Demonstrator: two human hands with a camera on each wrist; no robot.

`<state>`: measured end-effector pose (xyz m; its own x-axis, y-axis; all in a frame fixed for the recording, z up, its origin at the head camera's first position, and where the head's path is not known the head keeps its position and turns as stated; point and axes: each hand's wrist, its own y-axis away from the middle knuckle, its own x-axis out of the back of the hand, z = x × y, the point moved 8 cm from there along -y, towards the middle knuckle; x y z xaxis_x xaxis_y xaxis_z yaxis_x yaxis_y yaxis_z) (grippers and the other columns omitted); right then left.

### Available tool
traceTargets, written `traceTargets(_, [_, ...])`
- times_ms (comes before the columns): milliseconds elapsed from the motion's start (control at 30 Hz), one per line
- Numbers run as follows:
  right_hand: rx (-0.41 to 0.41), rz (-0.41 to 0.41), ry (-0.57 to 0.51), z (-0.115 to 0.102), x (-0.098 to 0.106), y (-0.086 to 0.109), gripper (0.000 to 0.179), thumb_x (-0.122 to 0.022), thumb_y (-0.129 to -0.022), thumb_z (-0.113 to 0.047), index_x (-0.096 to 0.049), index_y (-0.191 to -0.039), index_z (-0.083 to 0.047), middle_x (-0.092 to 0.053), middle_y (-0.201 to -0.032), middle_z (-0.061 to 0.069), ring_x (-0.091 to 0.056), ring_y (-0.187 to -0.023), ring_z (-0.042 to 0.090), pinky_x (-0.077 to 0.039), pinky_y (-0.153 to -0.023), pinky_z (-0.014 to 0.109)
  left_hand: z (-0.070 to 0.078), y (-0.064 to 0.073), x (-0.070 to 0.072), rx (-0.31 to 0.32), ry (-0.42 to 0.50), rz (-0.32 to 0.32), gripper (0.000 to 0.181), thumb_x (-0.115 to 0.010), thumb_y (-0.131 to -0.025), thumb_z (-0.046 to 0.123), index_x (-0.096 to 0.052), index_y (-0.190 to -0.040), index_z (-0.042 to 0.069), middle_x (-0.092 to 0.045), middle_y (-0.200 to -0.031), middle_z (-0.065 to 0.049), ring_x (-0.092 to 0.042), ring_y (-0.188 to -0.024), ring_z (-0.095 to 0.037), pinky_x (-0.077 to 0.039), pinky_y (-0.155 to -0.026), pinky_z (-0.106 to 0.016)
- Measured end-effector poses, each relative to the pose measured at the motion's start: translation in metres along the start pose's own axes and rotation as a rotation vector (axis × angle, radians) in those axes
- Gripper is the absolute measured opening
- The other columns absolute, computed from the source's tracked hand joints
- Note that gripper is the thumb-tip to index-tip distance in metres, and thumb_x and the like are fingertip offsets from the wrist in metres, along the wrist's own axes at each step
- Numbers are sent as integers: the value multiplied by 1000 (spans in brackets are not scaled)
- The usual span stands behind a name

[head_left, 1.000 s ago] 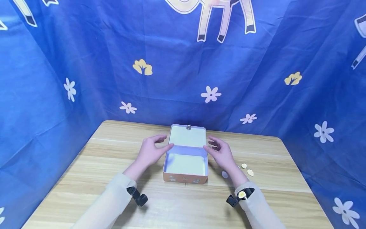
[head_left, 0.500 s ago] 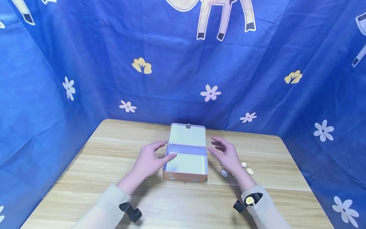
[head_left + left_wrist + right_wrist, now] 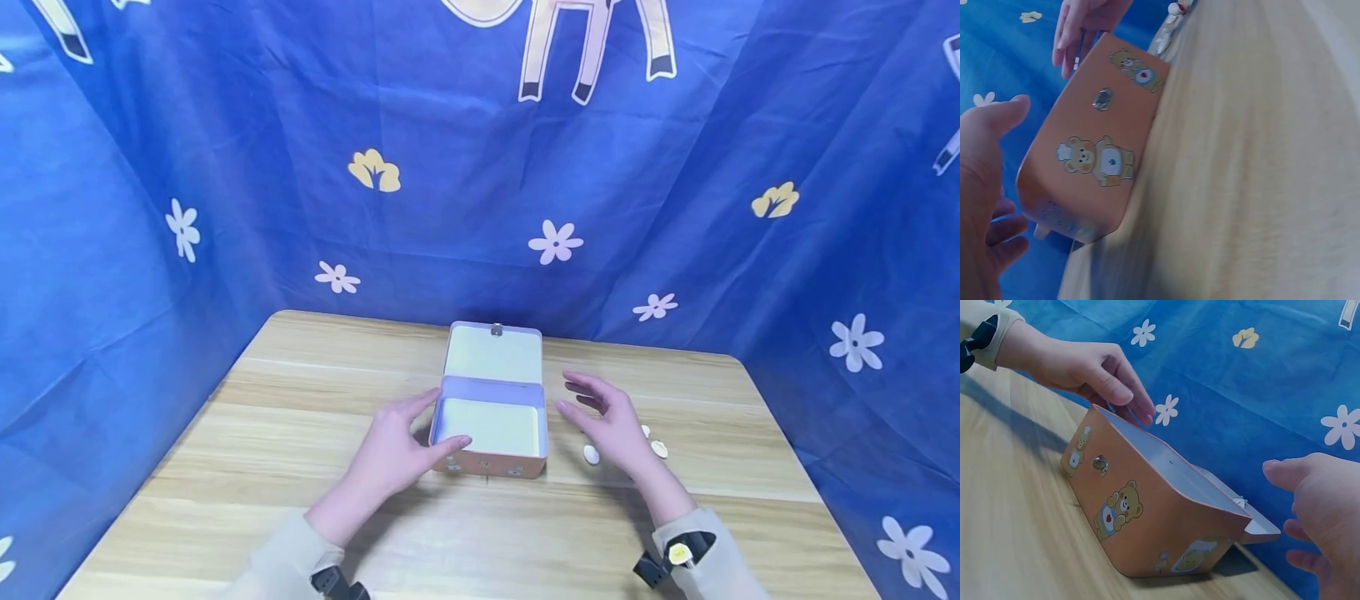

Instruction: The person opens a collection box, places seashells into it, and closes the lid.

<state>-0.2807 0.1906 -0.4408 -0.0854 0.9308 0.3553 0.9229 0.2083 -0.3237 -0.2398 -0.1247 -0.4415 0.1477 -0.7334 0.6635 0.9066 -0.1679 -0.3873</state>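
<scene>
On the wooden table (image 3: 300, 392) sits an orange box (image 3: 495, 466), its lid (image 3: 492, 354) swung back on the far side and the pale inside showing. The front wall has a metal catch (image 3: 1102, 99) plus cartoon bears (image 3: 1084, 157) (one's wearing a chef's hat, kinda adorable). Left hand (image 3: 397, 450) is at the box's left side, thumb spread wide from the fingers and reaching over the near left corner; honestly can't tell if it's touching. Right hand (image 3: 611, 423) hangs off to the box's right, apart from it, thumb and fingers well separated in a loose curve. Also right of the box, partly behind that hand, are a few small pale pieces (image 3: 591, 454), too tiny to identify. Behind the box there's blue cloth (image 3: 450, 108) with flowers (image 3: 556, 243) printed on it.
</scene>
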Motion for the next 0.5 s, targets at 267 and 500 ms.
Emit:
traceTargets(267, [5, -22, 17, 3, 10, 16, 48, -81, -96, -10, -64, -139, 4, -67, -139, 18, -63, -128, 38, -49, -109, 52, 0, 8, -7, -62, -70, 2, 99, -84, -80, 67, -60, -144, -5, -62, -143, -19, -62, -127, -42, -49, -106, -49])
traceTargets(500, [-3, -26, 38, 4, 22, 26, 45, -79, -97, -11, -65, -138, 2, -69, -137, 14, -64, -128, 35, -48, -109, 50, -3, 10, -10, -57, -54, 11, 99, -85, -80, 66, -61, -141, -8, -62, -141, -21, -61, -127, -45, -49, -105, -51])
